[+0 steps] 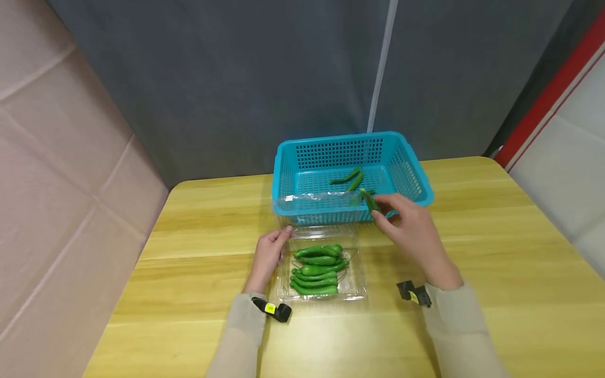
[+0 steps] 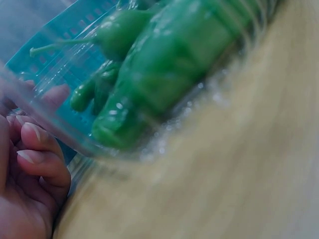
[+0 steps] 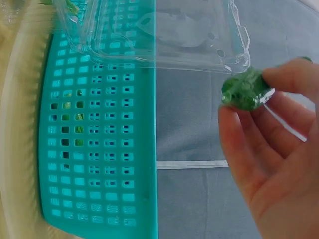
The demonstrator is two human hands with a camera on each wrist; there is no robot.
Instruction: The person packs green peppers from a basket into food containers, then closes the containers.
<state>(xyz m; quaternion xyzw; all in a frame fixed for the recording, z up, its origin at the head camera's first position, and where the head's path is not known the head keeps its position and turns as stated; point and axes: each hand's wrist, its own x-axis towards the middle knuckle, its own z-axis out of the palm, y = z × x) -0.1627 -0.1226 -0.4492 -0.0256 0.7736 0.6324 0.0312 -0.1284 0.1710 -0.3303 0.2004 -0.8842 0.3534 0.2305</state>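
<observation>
A green chili pepper [image 1: 368,200] is pinched between the thumb and fingers of my right hand [image 1: 413,231], over the near right part of the blue basket [image 1: 402,137]. In the right wrist view one end of that pepper [image 3: 244,90] points at the camera. My left hand [image 1: 268,257] grips the left edge of a clear plastic clamshell box [image 1: 352,289] near its hinge. Several green peppers [image 1: 314,270] lie side by side in the box's base. Its raised lid [image 1: 316,198] leans against the basket's near rim. A few more peppers [image 1: 355,181] lie inside the basket.
The wooden table [image 1: 198,273] extends to both sides of the box. Behind the basket hangs a dark grey curtain [image 1: 236,94] with a pale vertical strip. A padded light wall [image 1: 56,184] rises at the left, and a red-edged white panel [image 1: 581,136] stands at the right.
</observation>
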